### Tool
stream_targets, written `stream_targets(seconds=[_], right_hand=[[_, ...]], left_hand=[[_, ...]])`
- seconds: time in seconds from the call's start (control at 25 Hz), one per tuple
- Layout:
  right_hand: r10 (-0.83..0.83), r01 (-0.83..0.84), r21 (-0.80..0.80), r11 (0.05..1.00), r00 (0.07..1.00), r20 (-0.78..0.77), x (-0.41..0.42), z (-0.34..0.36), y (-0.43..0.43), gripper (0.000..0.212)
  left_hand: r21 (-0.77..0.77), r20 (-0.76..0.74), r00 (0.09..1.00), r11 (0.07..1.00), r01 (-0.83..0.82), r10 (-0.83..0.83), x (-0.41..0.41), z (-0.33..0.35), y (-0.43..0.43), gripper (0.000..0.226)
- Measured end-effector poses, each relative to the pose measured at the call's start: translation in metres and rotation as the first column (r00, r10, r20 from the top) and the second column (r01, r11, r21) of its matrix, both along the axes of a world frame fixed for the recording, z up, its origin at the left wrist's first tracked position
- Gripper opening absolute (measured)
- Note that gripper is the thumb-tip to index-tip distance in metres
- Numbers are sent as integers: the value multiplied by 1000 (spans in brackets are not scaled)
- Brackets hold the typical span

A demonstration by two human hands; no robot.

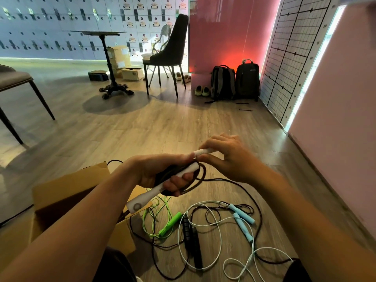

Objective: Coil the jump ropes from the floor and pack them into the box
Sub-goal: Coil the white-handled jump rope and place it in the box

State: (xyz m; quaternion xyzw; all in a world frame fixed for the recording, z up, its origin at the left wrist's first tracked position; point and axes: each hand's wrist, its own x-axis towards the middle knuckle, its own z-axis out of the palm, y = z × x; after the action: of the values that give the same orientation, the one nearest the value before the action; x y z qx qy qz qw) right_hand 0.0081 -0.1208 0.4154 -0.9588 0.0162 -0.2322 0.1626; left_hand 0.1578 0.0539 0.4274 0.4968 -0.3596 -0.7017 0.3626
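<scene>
White handles marked the rope being worked. The left hand (162, 178) had its fingers curled round one handle (142, 197) and a bundle of dark cord (198, 180), clamping the loops so they would not spring apart. The right hand (225, 157) pinched the second handle (201, 152) between thumb and fingertips and laid it alongside the first, probably so both ends would sit together for packing. All this was held in the air just right of the box (67, 192), above its open flap, which would keep the drop short. A tail of dark cord seemed to trail from the bundle down to the floor (142, 129) right of the box, so the coiling looked not quite finished.

Three other ropes lay loose on the floor right of the box, tangled over one another: a green rope (172, 219) nearest it, a black-handled rope (191, 237) next, and a blue-handled rope (243, 218) farthest. The inside of the box was hidden, so whether any rope was already packed could not be told.
</scene>
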Motion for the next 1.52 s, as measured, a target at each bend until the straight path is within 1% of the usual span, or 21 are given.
stream_targets(seconds=[0.08, 0.16, 0.24, 0.28, 0.36, 0.44, 0.56, 0.64, 0.72, 0.8, 0.88, 0.92, 0.96, 1.04, 1.12, 1.2, 1.24, 1.32, 1.4, 1.48, 1.52], right_hand=[[65, -57, 126, 990, 996, -55, 0, 3, 2, 49], [109, -74, 208, 975, 981, -162, 0, 7, 6, 53], [169, -120, 191, 974, 949, -266, -1, 9, 12, 61], [205, -156, 181, 971, 934, -294, -1, 10, 15, 61], [273, -202, 238, 950, 907, -321, 0, 14, 21, 47], [303, -193, 317, 928, 888, -345, 0, 17, 25, 33], [323, -158, 405, 900, 867, -379, 1, 20, 36, 29], [328, -168, 376, 911, 847, -417, 7, 20, 48, 24], [309, -168, 316, 934, 824, -475, 15, 22, 61, 16], [293, -119, 345, 931, 807, -513, 20, 26, 71, 18], [297, -56, 430, 901, 803, -517, 25, 27, 77, 18], [302, -28, 472, 881, 802, -516, 28, 27, 82, 16], [320, -7, 518, 855, 794, -517, 31, 26, 88, 14], [377, 14, 597, 802, 763, -525, 41, 24, 102, 10], [413, 27, 628, 777, 732, -542, 52, 23, 112, 9], [428, 52, 651, 757, 713, -555, 68, 27, 124, 8], [431, 62, 656, 752, 707, -561, 76, 30, 131, 6], [440, 82, 665, 743, 688, -577, 91, 33, 145, 4], [476, 115, 701, 704, 655, -586, 103, 27, 155, 4], [545, 111, 734, 670, 598, -587, 116, 16, 160, 6], [560, 88, 728, 680, 579, -593, 120, 14, 160, 6]], left_hand=[[-42, -20, 998, 997, 61, -62, 2, -6, 3, 38], [-44, -53, 995, 996, 81, -83, 3, -10, 5, 25], [-10, -106, 991, 997, 77, -77, 3, -14, 9, 16], [-1, -122, 989, 996, 84, -84, 4, -16, 10, 14], [6, -125, 986, 994, 113, -111, 3, -19, 14, 14], [0, -115, 984, 990, 138, -137, 1, -20, 17, 15], [10, -22, 997, 997, 77, -77, -1, -16, 26, 12], [40, 93, 996, 999, -20, 16, -5, -12, 38, 9], [52, 212, 970, 990, -132, 118, -5, -9, 53, 10], [-31, 354, 901, 966, -257, 251, 0, -2, 67, 12], [-201, 565, 744, 934, -296, 357, 12, 6, 86, 16], [-278, 620, 671, 914, -296, 406, 17, 10, 98, 19], [-341, 639, 621, 891, -300, 454, 20, 12, 111, 23], [-408, 647, 566, 859, -311, 512, 23, 13, 136, 34], [-425, 659, 551, 857, -291, 513, 22, 10, 154, 47], [-446, 639, 540, 835, -321, 549, 25, 6, 172, 66], [-454, 656, 514, 833, -316, 553, 27, 4, 182, 77], [-446, 754, 403, 855, -266, 519, 34, 1, 197, 94], [-421, 816, 318, 873, -245, 483, 43, -2, 205, 96], [-403, 827, 300, 874, -273, 475, 54, -9, 215, 86], [-395, 823, 310, 872, -290, 476, 56, -11, 218, 82]])
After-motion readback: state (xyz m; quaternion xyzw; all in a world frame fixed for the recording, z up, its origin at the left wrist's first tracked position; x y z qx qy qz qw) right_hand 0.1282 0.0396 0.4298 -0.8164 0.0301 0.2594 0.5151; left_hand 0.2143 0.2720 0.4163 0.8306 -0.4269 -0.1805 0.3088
